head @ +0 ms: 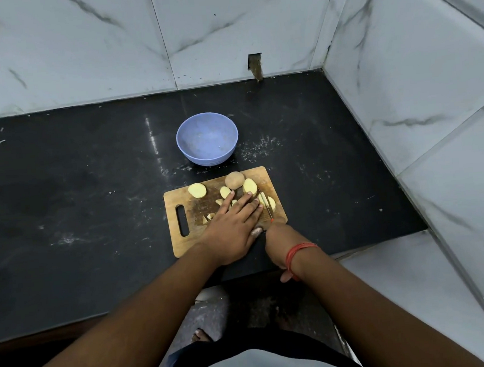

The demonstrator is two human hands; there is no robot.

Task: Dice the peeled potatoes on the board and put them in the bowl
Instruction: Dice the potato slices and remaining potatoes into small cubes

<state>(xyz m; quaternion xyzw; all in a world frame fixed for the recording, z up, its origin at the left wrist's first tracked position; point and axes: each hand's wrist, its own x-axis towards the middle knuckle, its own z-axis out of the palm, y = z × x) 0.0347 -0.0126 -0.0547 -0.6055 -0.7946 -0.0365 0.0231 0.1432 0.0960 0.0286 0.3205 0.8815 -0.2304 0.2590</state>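
Two hands work the board (181,240): left hand (232,227) flat on potato pieces (225,192), right hand (280,238) gripping the knife (266,207).

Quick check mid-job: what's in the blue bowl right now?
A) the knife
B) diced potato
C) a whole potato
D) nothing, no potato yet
D: the blue bowl shows only its bare inside, while all the potato pieces lie on the cutting board.
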